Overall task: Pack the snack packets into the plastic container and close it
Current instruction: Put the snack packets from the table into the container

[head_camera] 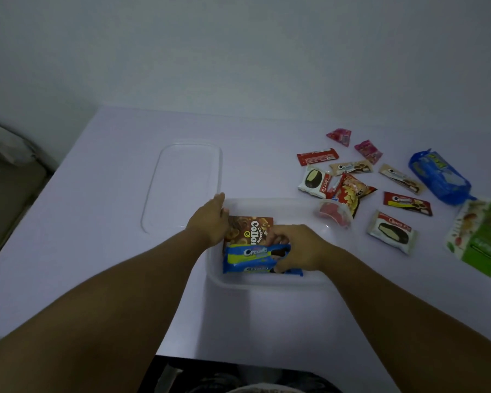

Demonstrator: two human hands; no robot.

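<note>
On the table: a pale lilac tabletop (97, 194) carries a clear rectangular plastic container (267, 282), its lid and a scatter of snack packets.
Container: open, near the front edge, between the two forearms.
Lid: a clear flat plastic lid with rounded corners (182, 182) lies flat on the table, just behind and left of the container.
Inside the container: a brown Chocolate Collon biscuit box (250, 229) sits at the far left; a blue Cream-O biscuit packet (253, 252) lies in front of it, with a second blue packet (255, 270) nearer the front wall.
Left hand (210, 219): fingers curled over the container's far left corner and the left edge of the brown box; whether it grips the rim or the box I cannot tell.
Right hand (298, 248): down inside the container, fingers closed on the right end of the upper blue packet.
Still outside, right of the container: two white Choco Pie packets (313, 181) (393, 232), a red wafer bar wrapper (318, 156), two small pink sweet packets (340, 136) (368, 151), two beige Cream-O packets (351, 167) (401, 178), a dark red Cream-O packet (408, 203), a red-and-yellow crisp bag (352, 192), a large blue biscuit bag (440, 177) and a green-and-white bag (479, 236).
Through the container's far right wall: a blurred red shape (333, 215), kind unclear.
</note>
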